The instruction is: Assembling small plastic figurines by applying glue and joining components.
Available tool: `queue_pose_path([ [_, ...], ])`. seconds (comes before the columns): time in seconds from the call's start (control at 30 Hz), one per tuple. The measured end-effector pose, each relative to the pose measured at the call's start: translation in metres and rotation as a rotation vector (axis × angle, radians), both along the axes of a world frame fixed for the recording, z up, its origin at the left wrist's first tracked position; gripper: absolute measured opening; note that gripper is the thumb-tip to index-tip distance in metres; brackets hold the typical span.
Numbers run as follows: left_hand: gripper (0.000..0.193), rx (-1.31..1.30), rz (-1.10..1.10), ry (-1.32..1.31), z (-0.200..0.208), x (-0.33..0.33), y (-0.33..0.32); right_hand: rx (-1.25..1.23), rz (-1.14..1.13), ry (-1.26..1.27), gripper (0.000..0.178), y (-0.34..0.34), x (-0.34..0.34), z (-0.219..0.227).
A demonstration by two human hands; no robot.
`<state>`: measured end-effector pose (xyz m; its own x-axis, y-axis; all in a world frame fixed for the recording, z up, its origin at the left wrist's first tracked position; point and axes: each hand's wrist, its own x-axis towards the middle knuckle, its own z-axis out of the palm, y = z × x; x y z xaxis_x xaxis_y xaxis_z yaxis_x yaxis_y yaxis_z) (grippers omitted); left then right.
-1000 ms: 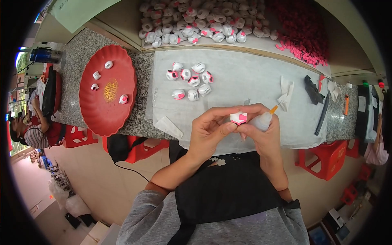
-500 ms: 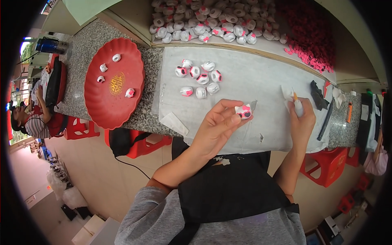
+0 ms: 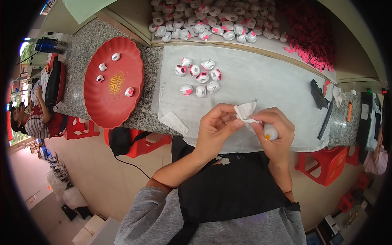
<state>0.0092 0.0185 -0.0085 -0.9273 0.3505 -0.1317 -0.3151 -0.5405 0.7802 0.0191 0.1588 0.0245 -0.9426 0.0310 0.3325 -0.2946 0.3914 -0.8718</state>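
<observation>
Both hands meet over the near edge of a white paper sheet [image 3: 261, 77] on the counter. My left hand [image 3: 216, 126] has its fingers curled; whatever it holds is hidden under a crumpled white tissue [image 3: 246, 111]. My right hand [image 3: 275, 130] pinches that tissue against the left hand's fingers and also holds a small white bottle with an orange tip [image 3: 269, 132] in its palm. Several small white-and-pink pieces [image 3: 199, 77] lie in a cluster on the sheet beyond my hands.
A red scalloped plate [image 3: 112, 98] at the left holds a few white pieces. A heap of white-and-pink pieces [image 3: 204, 22] and a pile of pink bits [image 3: 310, 41] lie at the back. Dark tools [image 3: 322, 102] lie at the right. Red stools [image 3: 322, 163] stand below the counter.
My right hand came back from the right side of the sheet with a tissue and the bottle and now joins the left hand. The white-and-pink piece seen in my left fingers is now covered.
</observation>
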Motion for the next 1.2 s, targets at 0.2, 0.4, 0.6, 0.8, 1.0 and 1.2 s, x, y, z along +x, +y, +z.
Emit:
queue_pose_path([
  [0.2, 0.023, 0.062, -0.052, -0.106, 0.000, -0.010, -0.005, 0.212, -0.288, -0.061, 0.019, 0.045, 0.006, 0.011],
  [0.4, 0.024, 0.082, -0.109, -0.065, 0.002, -0.006, 0.001, -0.258, -0.009, -0.389, 0.039, 0.017, 0.007, 0.012],
  [0.6, 0.023, -0.022, -0.090, 0.116, 0.010, -0.003, -0.004, -0.598, 0.130, -0.461, 0.030, -0.001, 0.001, -0.007],
  [0.8, 0.019, -0.160, -0.047, 0.353, 0.004, -0.002, -0.001, -0.655, 0.136, -0.411, 0.028, 0.001, 0.011, -0.017],
  [1.0, 0.020, -0.609, 0.131, 0.501, 0.014, -0.023, -0.036, -0.611, 0.101, -0.436, 0.031, -0.005, 0.001, -0.011],
  [1.2, 0.022, -1.074, 0.444, 0.480, -0.009, -0.059, -0.087, -0.554, 0.011, -0.390, 0.035, 0.013, -0.002, -0.016],
])
